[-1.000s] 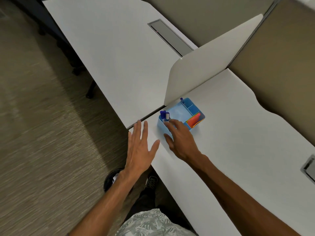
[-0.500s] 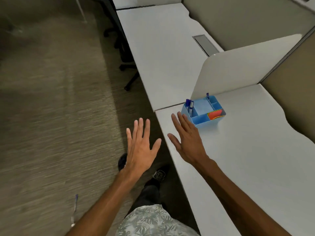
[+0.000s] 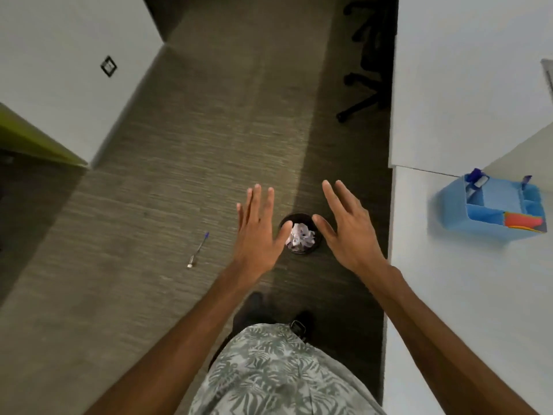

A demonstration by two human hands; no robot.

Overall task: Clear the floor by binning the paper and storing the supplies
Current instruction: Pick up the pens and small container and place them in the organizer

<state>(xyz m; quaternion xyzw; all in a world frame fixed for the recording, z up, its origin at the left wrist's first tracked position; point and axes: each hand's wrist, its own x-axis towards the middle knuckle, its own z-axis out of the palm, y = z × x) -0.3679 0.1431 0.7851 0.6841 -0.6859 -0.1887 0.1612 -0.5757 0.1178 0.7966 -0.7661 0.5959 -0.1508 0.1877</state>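
A small round black bin (image 3: 300,218) stands on the carpeted floor (image 3: 179,175) between the two outstretched hands, and crumpled white paper (image 3: 300,237) with faint purple marks fills its mouth. To the right, on the white counter (image 3: 466,295), sits a blue organiser tray (image 3: 454,211) split into several compartments. One far compartment holds blue-capped markers (image 3: 476,178) standing upright, a small corner compartment shows another blue tip (image 3: 526,178), and the near right compartment holds a stack of red and orange sheets (image 3: 522,220). The large middle compartment looks bare.

A pen (image 3: 198,249) with a blue cap lies on the floor well to the left of the bin, apart from both hands.

The left hand (image 3: 258,232) is held palm-down over the floor, its fingers (image 3: 256,199) straight and spread wide, holding nothing; its thumb overlaps the bin's left rim from this view. The right hand (image 3: 348,232) mirrors it, fingers spread wide and empty, thumb over the bin's right rim. Both forearms reach forward from the lower edge, above a leaf-patterned shirt (image 3: 278,372).
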